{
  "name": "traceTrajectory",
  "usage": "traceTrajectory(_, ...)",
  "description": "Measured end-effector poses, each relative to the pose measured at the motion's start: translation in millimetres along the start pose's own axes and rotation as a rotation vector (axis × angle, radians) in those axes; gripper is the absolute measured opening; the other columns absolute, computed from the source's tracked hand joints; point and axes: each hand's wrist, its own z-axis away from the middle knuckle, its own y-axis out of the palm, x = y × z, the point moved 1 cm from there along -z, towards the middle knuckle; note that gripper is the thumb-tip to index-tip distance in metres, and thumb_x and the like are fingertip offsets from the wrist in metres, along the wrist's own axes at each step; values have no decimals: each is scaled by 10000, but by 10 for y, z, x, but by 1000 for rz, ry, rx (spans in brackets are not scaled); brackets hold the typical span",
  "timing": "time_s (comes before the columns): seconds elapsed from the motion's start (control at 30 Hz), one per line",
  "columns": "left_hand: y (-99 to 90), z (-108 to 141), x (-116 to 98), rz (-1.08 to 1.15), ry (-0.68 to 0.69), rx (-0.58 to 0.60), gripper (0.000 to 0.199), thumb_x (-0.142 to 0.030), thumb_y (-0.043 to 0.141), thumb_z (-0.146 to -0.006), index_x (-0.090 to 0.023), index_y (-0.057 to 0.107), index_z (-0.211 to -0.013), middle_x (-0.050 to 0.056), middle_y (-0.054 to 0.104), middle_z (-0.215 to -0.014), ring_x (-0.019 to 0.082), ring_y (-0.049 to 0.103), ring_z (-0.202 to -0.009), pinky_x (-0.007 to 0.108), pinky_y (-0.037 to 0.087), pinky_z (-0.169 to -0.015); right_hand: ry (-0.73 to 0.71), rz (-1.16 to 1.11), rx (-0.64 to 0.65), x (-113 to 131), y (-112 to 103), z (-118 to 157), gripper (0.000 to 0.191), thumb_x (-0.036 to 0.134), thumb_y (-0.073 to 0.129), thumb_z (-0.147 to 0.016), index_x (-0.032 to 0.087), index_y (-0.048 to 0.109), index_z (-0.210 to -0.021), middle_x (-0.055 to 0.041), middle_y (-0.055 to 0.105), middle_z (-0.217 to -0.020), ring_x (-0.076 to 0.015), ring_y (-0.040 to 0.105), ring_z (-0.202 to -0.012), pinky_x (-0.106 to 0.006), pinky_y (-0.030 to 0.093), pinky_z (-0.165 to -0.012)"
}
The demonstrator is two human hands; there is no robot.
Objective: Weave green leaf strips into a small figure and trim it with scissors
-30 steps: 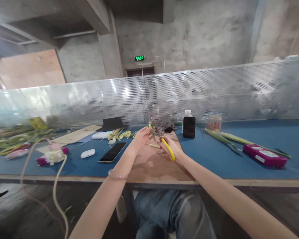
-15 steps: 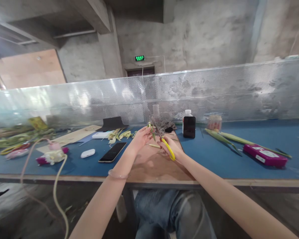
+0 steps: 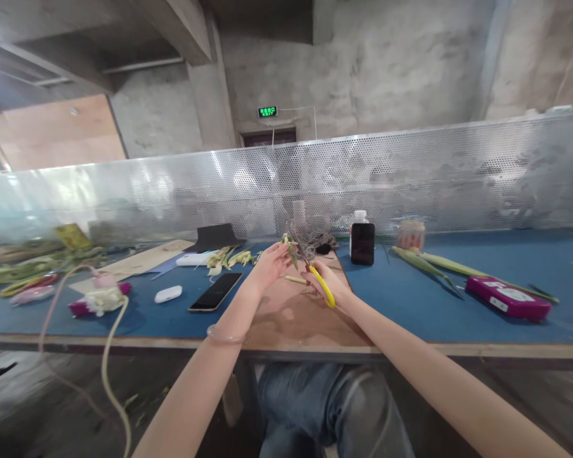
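Note:
Pinched in the fingers of my left hand is a small leafy green piece with a pale tip. My right hand grips yellow-handled scissors, their dark blades pointing up and away beside that green piece. Whether the blades touch it I cannot tell. Both hands are over a brown wooden board. A short pale stalk lies on the board close to my right fingers. Behind the hands is a tangle of grey thread.
On the blue table, a flat phone, a white case and pale green husk-like pieces lie left. An upright phone, a jar, long leaves and a purple box are right. A perforated metal screen stands behind.

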Motion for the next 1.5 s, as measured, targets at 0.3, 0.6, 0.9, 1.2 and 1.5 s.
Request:
traceTrajectory(0.3, -5, 3, 4, 0, -4, 8, 133, -216, 689, -649, -143, 615, -732, 22, 648, -756, 118, 597, -684, 252, 422, -683, -3, 6, -6, 51, 0, 32, 212, 352, 549, -717, 193, 448, -814, 47, 526, -609, -59, 440, -416, -168, 328, -385)
traceTrajectory(0.6, 1, 9, 0, -2, -10, -3, 128, -206, 693, -641, -145, 610, -716, 25, 647, -745, 116, 592, -667, 252, 422, -678, -31, 17, -9, 79, -4, 55, 190, 367, 509, -739, 194, 445, -787, 49, 510, -601, -63, 432, -417, -171, 319, -382)
traceTrajectory(0.9, 14, 19, -11, 8, -12, -9, 164, -210, 700, -632, -137, 613, -749, 23, 648, -747, 116, 593, -683, 249, 429, -674, -45, 34, -22, 105, -13, 63, 171, 333, 521, -718, 192, 454, -788, 66, 456, -562, -68, 404, -429, -175, 305, -394)
traceTrajectory(1.2, 9, 19, -11, 14, -15, -13, 148, -204, 696, -638, -135, 609, -737, 23, 646, -742, 112, 593, -685, 249, 428, -683, -48, 66, -34, 139, -28, 79, 152, 307, 534, -703, 190, 457, -763, 55, 470, -612, -63, 377, -445, -176, 288, -393)
traceTrajectory(1.5, -17, -3, -4, 11, 1, -20, 110, -207, 669, -663, -156, 608, -738, 10, 645, -741, 107, 586, -668, 240, 418, -668, -26, 84, -34, 145, -32, 104, 174, 321, 542, -702, 200, 433, -764, 66, 446, -585, -58, 367, -425, -171, 272, -384)
